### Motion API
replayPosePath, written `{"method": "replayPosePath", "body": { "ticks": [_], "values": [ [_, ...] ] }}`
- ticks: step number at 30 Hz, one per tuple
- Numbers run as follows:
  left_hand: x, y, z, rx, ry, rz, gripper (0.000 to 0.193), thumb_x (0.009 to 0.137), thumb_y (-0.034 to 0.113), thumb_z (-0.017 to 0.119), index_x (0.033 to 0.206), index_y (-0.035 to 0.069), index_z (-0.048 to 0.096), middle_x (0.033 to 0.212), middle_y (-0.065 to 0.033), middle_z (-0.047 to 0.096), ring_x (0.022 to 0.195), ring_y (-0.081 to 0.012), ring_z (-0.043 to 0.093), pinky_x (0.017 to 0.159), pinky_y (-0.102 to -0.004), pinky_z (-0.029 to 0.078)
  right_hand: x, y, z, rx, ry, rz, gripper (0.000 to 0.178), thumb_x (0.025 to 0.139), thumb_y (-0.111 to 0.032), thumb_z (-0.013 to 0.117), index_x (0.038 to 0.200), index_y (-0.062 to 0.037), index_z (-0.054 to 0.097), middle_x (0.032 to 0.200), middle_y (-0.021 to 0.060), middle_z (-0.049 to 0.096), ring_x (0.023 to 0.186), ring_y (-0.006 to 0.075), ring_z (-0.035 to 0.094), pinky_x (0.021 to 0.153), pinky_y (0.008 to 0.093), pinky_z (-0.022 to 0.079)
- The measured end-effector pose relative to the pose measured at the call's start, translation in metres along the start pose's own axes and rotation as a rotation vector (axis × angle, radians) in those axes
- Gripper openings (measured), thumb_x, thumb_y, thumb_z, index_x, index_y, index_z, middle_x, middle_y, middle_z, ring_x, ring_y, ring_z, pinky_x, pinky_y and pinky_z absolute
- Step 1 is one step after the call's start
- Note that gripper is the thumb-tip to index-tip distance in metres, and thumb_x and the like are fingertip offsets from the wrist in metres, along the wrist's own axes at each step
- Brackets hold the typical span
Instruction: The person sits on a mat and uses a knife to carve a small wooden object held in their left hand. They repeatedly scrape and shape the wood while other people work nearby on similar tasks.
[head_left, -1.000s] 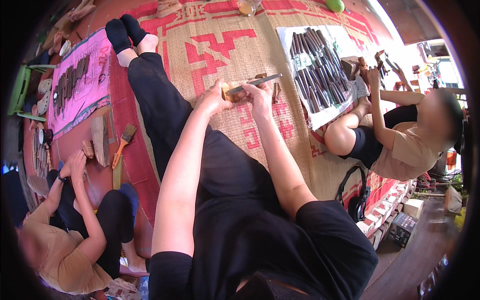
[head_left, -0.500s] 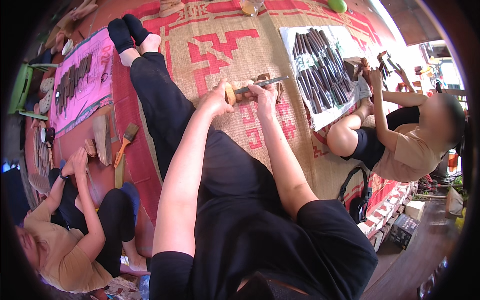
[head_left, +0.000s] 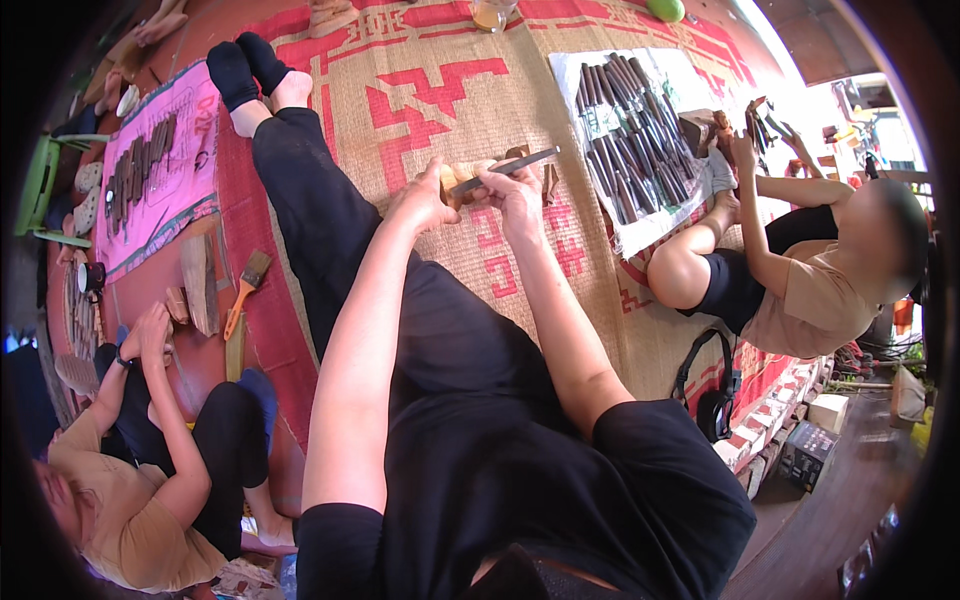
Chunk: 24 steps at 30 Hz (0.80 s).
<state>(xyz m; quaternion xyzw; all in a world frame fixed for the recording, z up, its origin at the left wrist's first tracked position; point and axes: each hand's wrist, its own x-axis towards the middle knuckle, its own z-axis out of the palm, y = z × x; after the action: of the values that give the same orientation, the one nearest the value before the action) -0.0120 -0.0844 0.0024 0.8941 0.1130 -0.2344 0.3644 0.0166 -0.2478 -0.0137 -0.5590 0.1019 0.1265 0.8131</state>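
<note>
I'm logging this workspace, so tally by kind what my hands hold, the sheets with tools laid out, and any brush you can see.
Metal tool, in the right hand: 1
Wooden piece, in the left hand: 1
Pink sheet and white sheet with tools: 2
Orange-handled brush: 1
Total: 5

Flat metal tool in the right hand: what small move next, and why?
Probably a short, light stroke along the wooden piece: the left hand grips it, while the right hand holds the flat metal tool with one end over it; contact is hard to tell.
</note>
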Motion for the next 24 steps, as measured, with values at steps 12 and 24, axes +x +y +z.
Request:
{"method": "replayPosePath", "body": {
  "ticks": [12, 24],
  "values": [
    [0.002, -0.001, 0.004, 0.026, 0.024, 0.019, 0.111, 0.054, 0.023, 0.080, 0.144, 0.007, 0.017, 0.132, -0.0203, 0.047, 0.120, -0.0298, 0.048, 0.100, -0.0341, 0.038, -0.005, 0.001, 0.003, -0.005, 0.020, -0.045, 0.012, 0.075, 0.000, 0.065, 0.082, -0.0021, 0.055, 0.071, 0.0062, 0.062, 0.053, 0.0119, 0.059, 0.048, 0.0214, 0.046],
    [-0.003, -0.004, 0.010, 0.017, 0.048, 0.047, 0.112, 0.053, 0.024, 0.081, 0.144, 0.007, 0.018, 0.132, -0.0196, 0.047, 0.119, -0.0301, 0.050, 0.100, -0.0345, 0.039, -0.014, 0.008, -0.013, -0.007, 0.066, -0.109, 0.012, 0.076, 0.002, 0.063, 0.085, -0.0015, 0.056, 0.073, 0.0065, 0.062, 0.054, 0.0120, 0.059, 0.049, 0.0217, 0.048]
  ]
}}
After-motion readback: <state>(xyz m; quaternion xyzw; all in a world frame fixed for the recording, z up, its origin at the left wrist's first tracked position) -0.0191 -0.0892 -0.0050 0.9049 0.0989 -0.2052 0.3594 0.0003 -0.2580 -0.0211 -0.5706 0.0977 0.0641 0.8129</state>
